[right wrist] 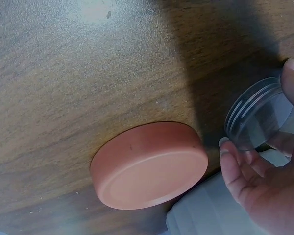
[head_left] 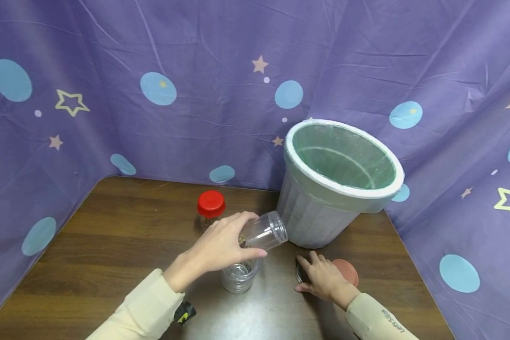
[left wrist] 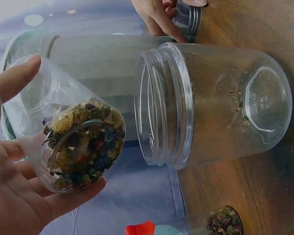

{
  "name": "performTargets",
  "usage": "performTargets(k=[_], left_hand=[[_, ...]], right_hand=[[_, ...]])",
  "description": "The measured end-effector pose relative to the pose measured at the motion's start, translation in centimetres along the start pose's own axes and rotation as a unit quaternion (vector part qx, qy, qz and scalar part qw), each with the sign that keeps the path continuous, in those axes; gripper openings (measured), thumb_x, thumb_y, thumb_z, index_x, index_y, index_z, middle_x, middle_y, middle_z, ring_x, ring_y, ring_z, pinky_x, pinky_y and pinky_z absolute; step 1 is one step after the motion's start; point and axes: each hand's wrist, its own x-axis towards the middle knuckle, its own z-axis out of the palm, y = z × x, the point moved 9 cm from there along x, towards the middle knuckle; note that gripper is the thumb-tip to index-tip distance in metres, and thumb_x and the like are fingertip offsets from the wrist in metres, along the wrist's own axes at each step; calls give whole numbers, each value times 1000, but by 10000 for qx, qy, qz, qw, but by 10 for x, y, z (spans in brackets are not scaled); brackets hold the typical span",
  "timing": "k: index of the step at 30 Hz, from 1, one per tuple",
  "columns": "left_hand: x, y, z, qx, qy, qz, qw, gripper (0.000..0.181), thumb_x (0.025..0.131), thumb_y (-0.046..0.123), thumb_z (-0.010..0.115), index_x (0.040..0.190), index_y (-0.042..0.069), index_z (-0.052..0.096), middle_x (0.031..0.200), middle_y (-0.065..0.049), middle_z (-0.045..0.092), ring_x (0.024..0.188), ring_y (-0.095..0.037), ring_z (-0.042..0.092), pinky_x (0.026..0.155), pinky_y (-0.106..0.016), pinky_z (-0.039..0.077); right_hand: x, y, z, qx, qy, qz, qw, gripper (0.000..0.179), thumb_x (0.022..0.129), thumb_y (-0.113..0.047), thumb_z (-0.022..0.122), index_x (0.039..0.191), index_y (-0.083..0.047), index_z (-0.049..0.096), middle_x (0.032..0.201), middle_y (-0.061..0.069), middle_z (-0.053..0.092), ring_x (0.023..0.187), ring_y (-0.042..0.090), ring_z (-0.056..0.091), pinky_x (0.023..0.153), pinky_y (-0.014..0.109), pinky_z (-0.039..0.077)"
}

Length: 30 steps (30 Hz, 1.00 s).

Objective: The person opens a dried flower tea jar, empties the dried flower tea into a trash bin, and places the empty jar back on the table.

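My left hand [head_left: 221,243] grips a small clear plastic jar [head_left: 265,231], tilted with its mouth pointing right. In the left wrist view, a clump of dried flowers [left wrist: 83,147] lies at the bottom of that jar. Below the hand, a larger clear jar [left wrist: 218,105] stands uncapped on the table, with a few crumbs on its base. My right hand [head_left: 323,278] is low at the table, thumb and fingers around the rim of a clear screw lid [right wrist: 259,115]. Beside it lies a salmon-coloured lid [right wrist: 152,171], top face up.
Behind the hands rises a pale ribbed bin [head_left: 303,210] with a plastic liner. A jar with a red lid [head_left: 211,204] stands behind the left hand, dried flowers inside. A black-and-yellow object [head_left: 184,312] shows by the left sleeve. Purple curtain surrounds the wooden table [head_left: 110,245].
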Motion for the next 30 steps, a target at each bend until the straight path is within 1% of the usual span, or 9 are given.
performTargets(k=[3, 6, 9, 12, 15, 17, 20, 24, 30], left_hand=[[0, -1, -1, -36, 31, -7, 10000, 76, 75, 55, 78, 136, 17, 53, 131, 0, 63, 110, -19, 65, 94, -42, 53], [0, -1, -2, -39, 93, 40, 9999, 75, 77, 56, 77, 136, 17, 51, 127, 2, 64, 108, -18, 65, 93, -42, 53], [-1, -1, -4, -41, 158, 109, 9998, 75, 77, 56, 76, 136, 18, 50, 124, 2, 64, 107, -17, 64, 93, -42, 53], [-2, 0, -6, -16, 217, 151, 9996, 75, 78, 57, 75, 136, 17, 49, 125, 2, 63, 111, -18, 64, 94, -43, 52], [-2, -1, -9, 8, 273, 164, 9995, 75, 78, 57, 74, 137, 17, 49, 126, 2, 63, 111, -19, 64, 93, -42, 53], [-2, -2, -10, 36, 329, 169, 9993, 75, 79, 57, 74, 137, 17, 49, 125, 2, 63, 110, -18, 64, 91, -41, 54], [-2, -2, -13, 65, 398, 180, 9990, 75, 79, 58, 74, 137, 17, 48, 123, 3, 63, 107, -16, 63, 89, -40, 54], [-2, -4, -16, 90, 444, 145, 9989, 75, 79, 60, 72, 136, 17, 48, 123, 3, 63, 106, -16, 63, 88, -40, 54], [-4, -10, -18, 79, 426, -19, 9991, 76, 79, 60, 73, 136, 16, 47, 119, 0, 64, 104, -17, 64, 87, -41, 54]], right_hand=[[0, 1, 1, 276, -165, 119, 9994, 78, 73, -51, 80, 131, -4, 58, 107, 18, 56, 94, 36, 61, 78, 49, 54], [0, 5, 2, 663, -385, 305, 9966, 78, 76, -52, 77, 133, -4, 56, 110, 19, 56, 99, 38, 60, 80, 51, 54], [0, 9, 1, 991, -523, 498, 9925, 73, 82, -52, 72, 135, -5, 54, 113, 21, 56, 102, 40, 60, 82, 53, 54], [1, 13, -4, 1092, -603, 608, 9903, 65, 89, -51, 65, 134, -6, 54, 115, 21, 57, 105, 41, 60, 84, 55, 53], [3, 15, -12, 1086, -665, 643, 9898, 59, 94, -50, 58, 133, -6, 55, 120, 21, 59, 110, 41, 60, 91, 56, 51], [7, 17, -21, 1073, -608, 625, 9904, 56, 96, -50, 56, 130, -6, 57, 121, 20, 61, 112, 40, 60, 94, 55, 50], [12, 18, -40, 986, -334, 543, 9931, 52, 97, -49, 53, 124, -5, 62, 118, 17, 65, 110, 37, 63, 94, 53, 51], [15, 15, -62, 741, 72, 311, 9967, 46, 98, -47, 53, 115, -6, 65, 109, 13, 69, 101, 32, 67, 86, 49, 54], [10, 7, -84, 430, 382, 91, 9983, 40, 98, -47, 54, 107, -10, 67, 100, 7, 68, 93, 28, 67, 78, 46, 56]])
